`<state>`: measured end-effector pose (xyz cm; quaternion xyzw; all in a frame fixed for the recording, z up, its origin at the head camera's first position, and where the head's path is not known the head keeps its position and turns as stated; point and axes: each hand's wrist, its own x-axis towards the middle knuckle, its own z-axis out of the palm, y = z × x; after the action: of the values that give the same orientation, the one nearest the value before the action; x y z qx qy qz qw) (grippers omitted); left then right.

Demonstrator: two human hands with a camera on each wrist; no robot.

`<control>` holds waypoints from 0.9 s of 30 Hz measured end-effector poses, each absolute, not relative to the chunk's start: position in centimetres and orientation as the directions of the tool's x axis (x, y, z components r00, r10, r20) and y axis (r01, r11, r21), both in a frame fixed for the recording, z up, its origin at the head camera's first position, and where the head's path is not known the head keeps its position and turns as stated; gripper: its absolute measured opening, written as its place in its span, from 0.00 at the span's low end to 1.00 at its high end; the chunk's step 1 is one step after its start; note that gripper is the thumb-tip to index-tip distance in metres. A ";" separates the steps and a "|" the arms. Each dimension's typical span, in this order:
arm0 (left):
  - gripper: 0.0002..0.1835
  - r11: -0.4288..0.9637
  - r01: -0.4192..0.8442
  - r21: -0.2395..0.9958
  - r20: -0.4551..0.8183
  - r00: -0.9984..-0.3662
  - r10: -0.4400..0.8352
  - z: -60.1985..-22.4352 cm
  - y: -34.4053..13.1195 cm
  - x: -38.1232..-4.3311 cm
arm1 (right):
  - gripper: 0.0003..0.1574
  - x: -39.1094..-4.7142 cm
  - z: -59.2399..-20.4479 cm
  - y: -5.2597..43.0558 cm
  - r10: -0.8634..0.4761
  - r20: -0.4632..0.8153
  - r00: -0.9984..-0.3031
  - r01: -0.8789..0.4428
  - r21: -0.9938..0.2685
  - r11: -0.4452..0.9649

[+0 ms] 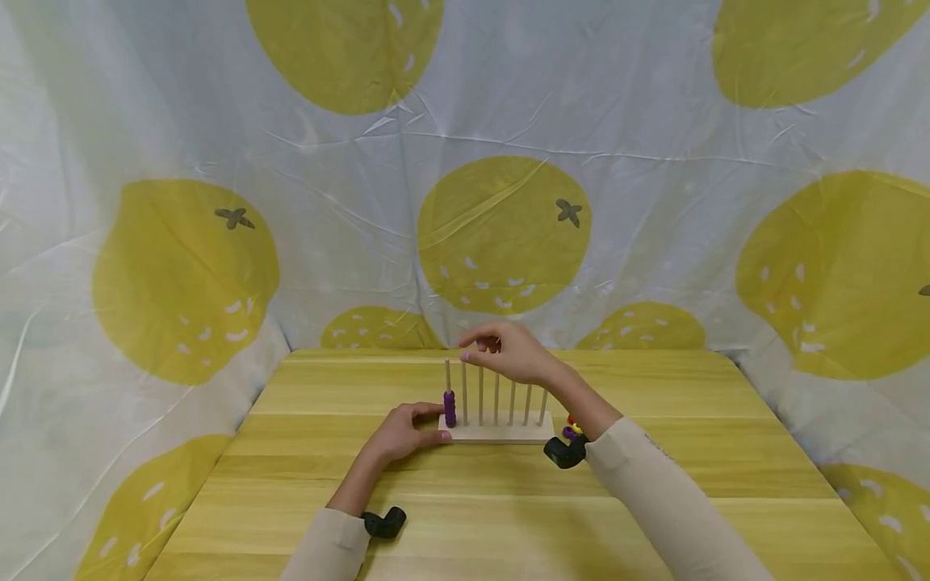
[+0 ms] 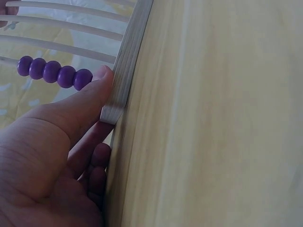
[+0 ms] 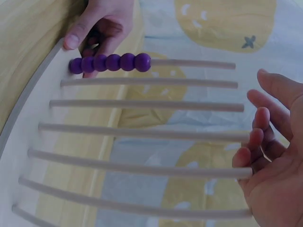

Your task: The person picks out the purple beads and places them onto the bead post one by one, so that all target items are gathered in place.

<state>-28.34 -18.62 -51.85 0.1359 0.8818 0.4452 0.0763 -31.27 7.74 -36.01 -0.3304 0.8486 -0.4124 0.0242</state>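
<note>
Probably light and stiff, the pale wooden peg rack [image 1: 496, 432] stands on the yellow wood-grain table [image 1: 450, 508]; its base [image 3: 33, 111], left end gripped by the left hand [image 1: 401, 432], seems the safest hold. The right hand [image 1: 514, 353], relaxed and empty, hovers by the slender round dowels' [image 3: 147, 105] tips.

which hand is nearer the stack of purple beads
Left. The left hand grips the stand beside the purple beads; the right hand is higher, near the tops of the pegs.

Soft light (wrist views look dimmer) faintly shadows the table [image 1: 465, 492].
</note>
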 end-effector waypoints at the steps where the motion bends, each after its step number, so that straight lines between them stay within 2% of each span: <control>1: 0.31 0.567 0.170 0.806 -0.014 -0.952 0.306 -51.9 -18.6 -28.3 | 0.14 -31.2 -36.0 8.1 -0.576 0.230 -0.785 -0.538 -0.715 0.447; 14: 0.32 0.571 0.159 0.805 -0.019 -0.956 0.292 -51.8 -18.6 -28.4 | 0.16 -31.1 -35.9 12.1 -0.527 0.256 -0.810 -0.527 -0.712 0.464; 27: 0.32 0.597 0.169 0.784 -0.022 -0.954 0.299 -51.9 -18.7 -28.4 | 0.19 -30.0 -37.0 17.5 -0.454 0.215 -0.865 -0.451 -0.731 0.513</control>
<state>-28.40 -18.66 -51.86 0.1315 0.8903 0.4292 0.0759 -29.99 17.53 -37.00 -0.2601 0.8696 -0.4196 0.0017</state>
